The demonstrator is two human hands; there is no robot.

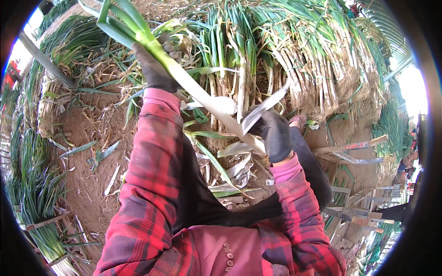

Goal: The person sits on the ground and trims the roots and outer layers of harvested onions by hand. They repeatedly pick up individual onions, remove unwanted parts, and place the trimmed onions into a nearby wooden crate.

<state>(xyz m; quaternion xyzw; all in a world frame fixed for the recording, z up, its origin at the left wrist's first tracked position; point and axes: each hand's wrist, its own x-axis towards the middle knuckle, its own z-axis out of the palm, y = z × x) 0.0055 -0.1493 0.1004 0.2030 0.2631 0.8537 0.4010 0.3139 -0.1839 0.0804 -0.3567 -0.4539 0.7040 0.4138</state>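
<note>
My gloved left hand (155, 69) grips a Welsh onion or leek (197, 95) just below its green leaves. The stalk slants across in front of me, its white shank smooth and its root end low, beside my right hand. My gloved right hand (276, 134) is closed on a pale, blurred strip of outer leaf (267, 103), which sticks up past the fingers and meets the shank near its lower end. Behind the stalk, another white shank (222, 105) lies partly hidden. Loose peeled leaf layers (238, 169) litter the soil between my legs.
Unpeeled bundles with dry roots (310, 76) stand ahead and to the right. More green bundles (34, 176) line the left side, near a slanting metal pole (48, 60). Wooden frames (352, 146) stand to the right. Leaf scraps (103, 155) lie on bare soil.
</note>
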